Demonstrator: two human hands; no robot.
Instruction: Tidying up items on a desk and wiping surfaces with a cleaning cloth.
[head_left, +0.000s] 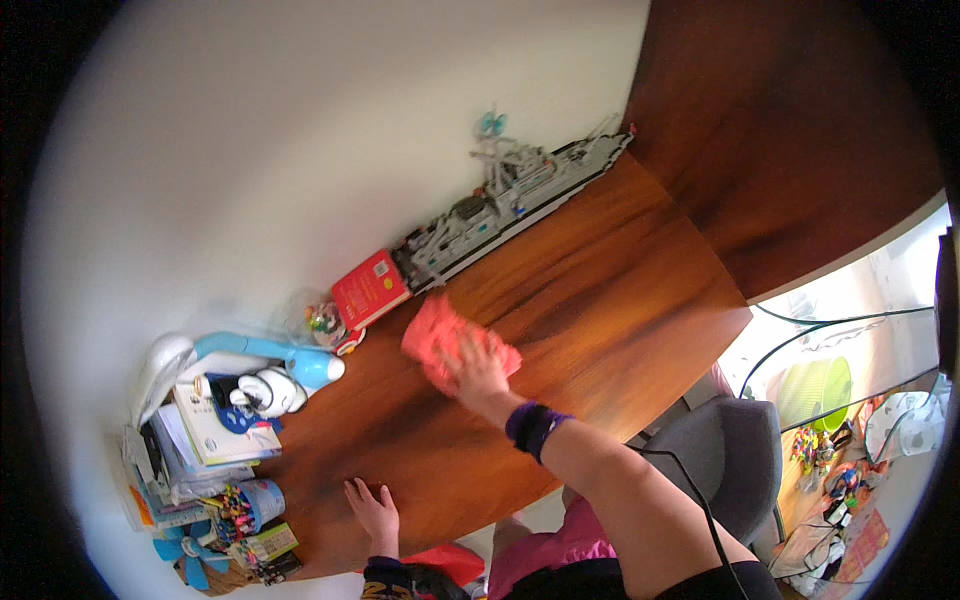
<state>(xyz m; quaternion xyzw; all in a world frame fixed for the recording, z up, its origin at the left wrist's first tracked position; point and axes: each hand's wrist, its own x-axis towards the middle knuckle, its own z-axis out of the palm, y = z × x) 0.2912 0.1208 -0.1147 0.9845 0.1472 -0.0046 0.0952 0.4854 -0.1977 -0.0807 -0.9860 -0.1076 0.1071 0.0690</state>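
Observation:
My right hand (476, 369), with a dark purple band at the wrist, presses on a crumpled coral-red cloth (435, 337) on the wooden desk (585, 330). Near the desk's front edge at the lower left, my left hand (373, 514) rests palm down with its fingers apart, holding nothing. A red book (371, 291) lies beyond the cloth against the wall. Beside it a long grey toy-brick ship (495, 217) stretches along the wall. Left of the book stands a clear round container of small colourful things (324, 322).
At the left are a blue and white desk lamp (311, 365), a white dog figure (271, 394), stacked books (217, 431), a holder (262, 504) of pens and a small blue fan (193, 553). A grey chair (720, 457) and a black cable (694, 484) are at the right.

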